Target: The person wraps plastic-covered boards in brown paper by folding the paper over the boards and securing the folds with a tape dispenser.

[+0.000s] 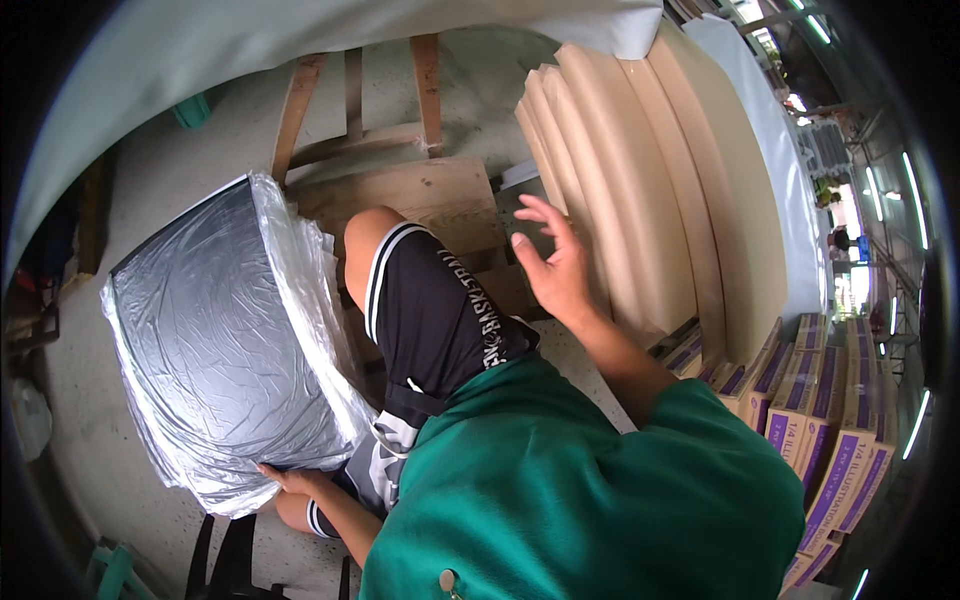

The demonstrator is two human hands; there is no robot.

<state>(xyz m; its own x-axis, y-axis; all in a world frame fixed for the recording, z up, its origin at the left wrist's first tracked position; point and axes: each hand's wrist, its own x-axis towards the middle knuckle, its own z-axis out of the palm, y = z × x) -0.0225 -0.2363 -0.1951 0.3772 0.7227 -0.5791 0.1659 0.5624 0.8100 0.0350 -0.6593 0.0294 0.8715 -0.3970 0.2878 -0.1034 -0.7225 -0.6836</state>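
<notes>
A thick stack of dark sheets (210, 310) in crinkled clear plastic lies at the left, beside my legs. My left hand (292, 480) is at its near edge, thumb on top of the plastic and the other fingers mostly hidden by the edge. My right hand (555, 262) is raised in the air to the right of my knee, with fingers curved and spread and nothing in them. Beyond it, on the right, tall tan boards or sheets (630, 200) stand in a curved row, apart from the hand as far as I can tell.
A wooden pallet (430, 200) and a wooden frame with legs (425, 95) are in front of me. White sheeting (350, 25) hangs across the top. Stacked cardboard boxes with purple print (830, 450) stand at the right. A black chair (235, 560) is at the lower left.
</notes>
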